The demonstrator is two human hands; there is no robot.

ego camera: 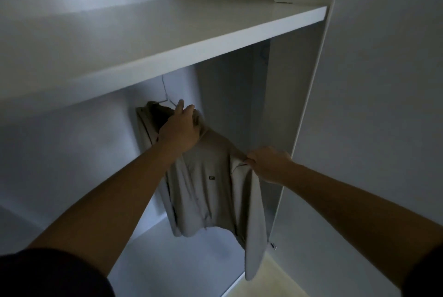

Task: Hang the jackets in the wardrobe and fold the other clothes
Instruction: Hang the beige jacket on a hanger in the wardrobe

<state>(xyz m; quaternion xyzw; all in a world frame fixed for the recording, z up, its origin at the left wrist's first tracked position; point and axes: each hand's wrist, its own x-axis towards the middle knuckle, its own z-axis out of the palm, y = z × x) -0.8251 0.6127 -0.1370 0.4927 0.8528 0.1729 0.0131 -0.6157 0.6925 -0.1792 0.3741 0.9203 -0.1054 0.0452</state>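
Note:
A beige jacket [208, 184] with a small dark chest patch hangs inside the white wardrobe on a thin wire hanger [165, 95], whose hook rises behind the shelf edge. My left hand [181, 128] grips the jacket's collar near the top of the hanger. My right hand [268, 164] pinches the jacket's near shoulder, where the hanger's end shows through the fabric. One sleeve hangs down past the wardrobe's bottom edge. The rail is hidden behind the shelf.
A wide white shelf [167, 40] juts out above the hanging space. The wardrobe's right side panel [294, 104] stands close to my right hand. The wardrobe floor [182, 260] lies below the jacket, with pale room floor [268, 282] in front.

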